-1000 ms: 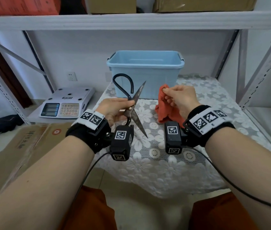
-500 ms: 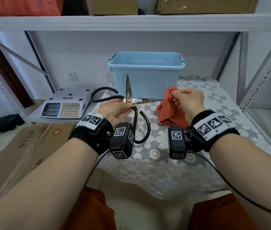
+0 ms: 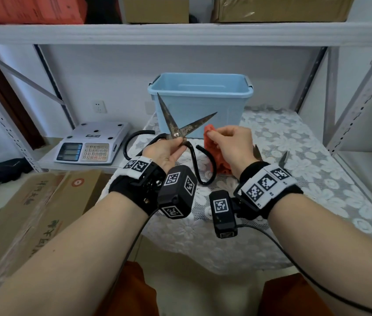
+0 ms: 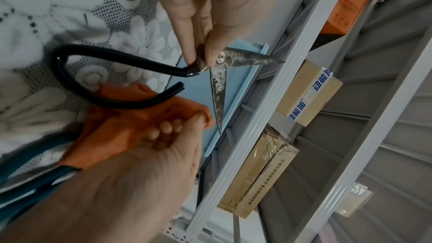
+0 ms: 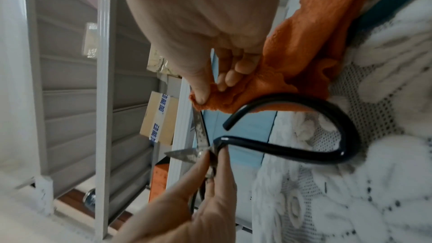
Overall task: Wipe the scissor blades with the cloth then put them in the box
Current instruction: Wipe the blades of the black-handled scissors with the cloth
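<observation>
My left hand (image 3: 169,149) pinches a pair of old scissors (image 3: 181,131) at the pivot, above the table. Their spotted blades stand spread in a V, tips up, and the black loop handles (image 3: 205,165) hang below. In the left wrist view the scissors (image 4: 219,78) show both blades, one pointing toward the cloth. My right hand (image 3: 232,144) grips a bunched orange cloth (image 3: 210,137) just right of the right blade; the cloth (image 5: 292,66) nearly meets the blade tip. The light blue box (image 3: 201,99) stands open behind the scissors.
Two more scissors (image 3: 283,158) lie on the lace-covered table (image 3: 305,160) behind my right wrist. A weighing scale (image 3: 91,142) sits on a lower shelf at the left, cardboard boxes (image 3: 32,215) below it. Shelf uprights (image 3: 362,99) frame the right side.
My left hand has turned the scissors from one blade pointing up and one lying level into an upright V. The right hand with the cloth has come closer to the right blade.
</observation>
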